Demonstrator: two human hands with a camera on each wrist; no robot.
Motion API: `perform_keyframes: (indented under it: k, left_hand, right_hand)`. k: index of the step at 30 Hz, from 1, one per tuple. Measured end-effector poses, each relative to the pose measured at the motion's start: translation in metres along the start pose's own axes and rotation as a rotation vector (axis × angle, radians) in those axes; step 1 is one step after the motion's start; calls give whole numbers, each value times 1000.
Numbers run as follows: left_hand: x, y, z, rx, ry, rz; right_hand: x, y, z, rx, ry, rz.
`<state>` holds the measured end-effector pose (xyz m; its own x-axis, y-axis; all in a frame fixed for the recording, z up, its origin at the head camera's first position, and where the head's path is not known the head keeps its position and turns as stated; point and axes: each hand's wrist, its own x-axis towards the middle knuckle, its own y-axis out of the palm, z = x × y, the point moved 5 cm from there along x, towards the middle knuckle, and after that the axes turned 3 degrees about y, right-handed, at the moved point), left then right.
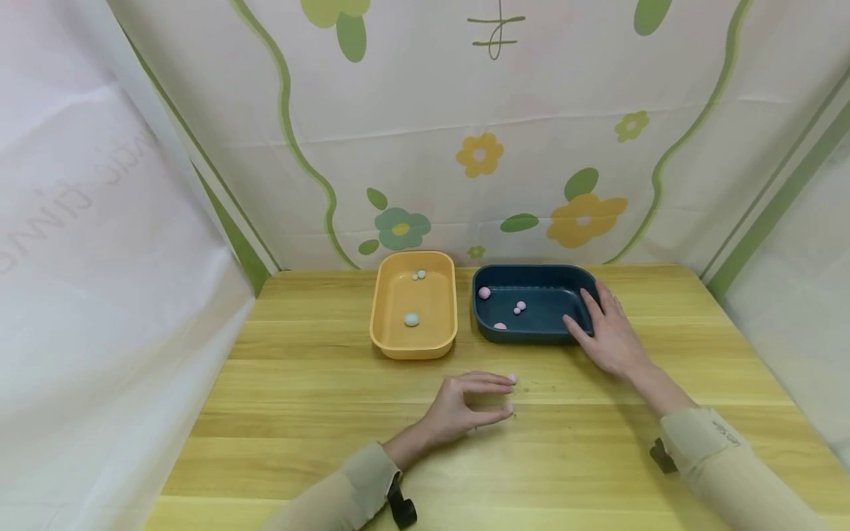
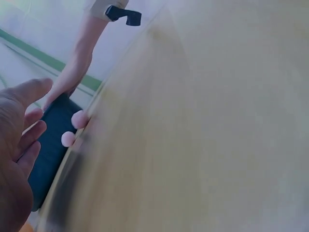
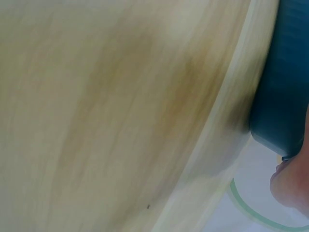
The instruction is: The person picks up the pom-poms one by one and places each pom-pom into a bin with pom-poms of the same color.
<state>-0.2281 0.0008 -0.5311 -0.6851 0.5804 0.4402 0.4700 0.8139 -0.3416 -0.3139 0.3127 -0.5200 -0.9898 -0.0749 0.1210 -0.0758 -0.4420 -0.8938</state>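
My left hand (image 1: 458, 405) is over the table, thumb and fingers parted. Two small pink balls, one farther (image 1: 512, 379) and one nearer (image 1: 508, 408), lie by its fingertips. A gap separates the hand from both the larger ball (image 2: 80, 119) and the smaller ball (image 2: 68, 139) in the left wrist view. My right hand (image 1: 614, 339) rests on the right end of a dark blue tray (image 1: 538, 336), fingers extended over its rim. Inside that tray sit several pink balls (image 1: 485, 293). The right wrist view catches only part of the hand (image 3: 292, 183) beside the tray's corner.
Left of the blue tray stands a yellow-orange tray (image 1: 415, 350) holding a larger pale green ball (image 1: 412, 319) and two smaller ones (image 1: 421, 274). Both trays are near the back edge of the wooden table (image 1: 299, 413). A printed curtain (image 1: 412, 96) hangs behind.
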Motion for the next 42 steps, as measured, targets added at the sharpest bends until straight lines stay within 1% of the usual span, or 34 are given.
perform_keyframes:
  k: [3,6,8,10,19,26,30,32,34,38,42]
  left_hand:
    - [-1,3,5,-26,-85,0]
    - [-3,5,11,-68,-157,-23]
    - [-4,5,14,-98,-192,-40]
    - [-4,6,17,-108,-209,-50]
    - [-5,10,20,-32,-226,-12]
    - [-4,16,18,89,-180,15]
    - [-5,18,17,121,-155,8]
    - [-5,18,17,121,-159,6]
    - [-5,18,17,99,-182,1]
    - [-5,14,18,27,-243,-38]
    - [-4,7,14,-28,-269,-77]
  right_hand:
    - [0,0,0,0,2,0]
    - [0,0,0,-1,0,-2]
    - [0,0,1,-2,0,-3]
    - [0,0,1,4,1,-2]
    - [1,-1,2,18,-3,-8]
    - [0,-2,1,25,-13,-23]
    - [-2,-2,0,19,-13,-16]
    - [-3,-2,1,19,-15,-15]
    - [-3,-3,1,19,-15,-12]
    - [-3,-4,3,7,-14,-1]
    - [-1,-5,3,-5,-10,9]
